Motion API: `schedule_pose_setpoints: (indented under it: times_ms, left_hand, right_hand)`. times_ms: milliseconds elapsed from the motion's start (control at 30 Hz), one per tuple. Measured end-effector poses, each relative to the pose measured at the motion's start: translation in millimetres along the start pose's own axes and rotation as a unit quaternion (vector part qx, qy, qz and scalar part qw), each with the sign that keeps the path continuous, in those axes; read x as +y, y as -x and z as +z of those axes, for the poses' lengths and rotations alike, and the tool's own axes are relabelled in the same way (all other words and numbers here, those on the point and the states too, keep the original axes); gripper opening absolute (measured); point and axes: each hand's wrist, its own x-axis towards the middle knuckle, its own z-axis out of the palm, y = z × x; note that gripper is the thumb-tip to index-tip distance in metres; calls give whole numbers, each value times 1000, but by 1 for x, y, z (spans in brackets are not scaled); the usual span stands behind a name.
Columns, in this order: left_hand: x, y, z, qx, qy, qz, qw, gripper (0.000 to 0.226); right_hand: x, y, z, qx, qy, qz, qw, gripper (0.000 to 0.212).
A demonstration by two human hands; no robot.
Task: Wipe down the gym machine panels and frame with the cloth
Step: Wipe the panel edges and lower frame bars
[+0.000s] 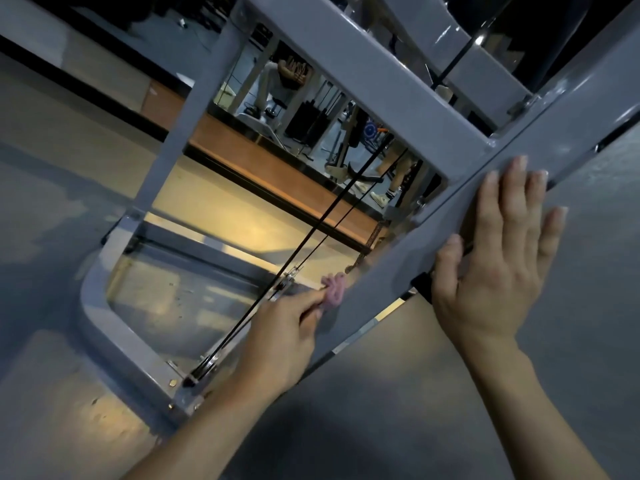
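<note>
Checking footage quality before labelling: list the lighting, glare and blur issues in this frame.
Head view: dim overall, warm light patches on the floor; small glare spots on the grey frame; the pink cloth in the left hand is motion-blurred; right hand sharp; wide-angle tilt skews the frame.

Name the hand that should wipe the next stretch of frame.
Left. The left hand already pinches the cloth against the frame; the right hand lies flat on it, holding nothing.

Left hand [284, 337] reaches forward, fingers curled in a pinch. Right hand [498, 258] lies flat, fingers straight and spread.
</note>
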Motion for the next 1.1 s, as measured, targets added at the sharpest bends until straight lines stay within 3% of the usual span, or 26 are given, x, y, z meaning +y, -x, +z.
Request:
schedule_pose_setpoints:
  times_ms: [67, 233, 300, 400, 467, 667, 733, 833, 900, 1033, 1100]
  left_hand:
    - [2, 1, -4, 0, 20, -6, 1000, 38]
    - [53, -17, -6, 25, 76, 100, 992, 48]
    - [33, -5, 5, 36, 84, 74, 993, 47]
    - [-23, 12, 19, 13, 11, -74, 997, 42]
    - [-39, 9, 21, 7, 18, -118, 993, 37]
    - [16, -31, 13, -55, 172, -5, 984, 52]
    - [3, -29, 17, -64, 143, -20, 987, 54]
    - [-43, -18, 23, -87, 90, -105, 987, 59]
    - [-57, -17, 24, -98, 114, -146, 978, 56]
    - [-21, -38, 21, -132, 223, -88, 962, 39]
    - [-6, -45, 20, -144, 219, -45, 964, 40]
  right_hand:
    - [0, 0, -1, -3, 3, -3, 1000, 65]
    - [-1, 0, 0, 3, 1, -1, 1000, 67]
    - [-1, 0, 0, 2, -1, -1, 1000, 66]
    - [-3, 0, 0, -7, -11, 4, 1000, 67]
    - [-5, 2, -2, -18, -22, 13, 1000, 68]
    - [-24, 33, 7, -77, -10, -29, 997, 67]
    - [-26, 44, 9, -93, -8, -42, 995, 68]
    - [-25, 48, 11, -97, -8, -49, 994, 68]
    - [-25, 48, 11, -95, -4, -46, 994, 68]
    - [-28, 49, 13, -87, -7, -35, 996, 67]
    - [-31, 50, 13, -86, -12, -29, 996, 66]
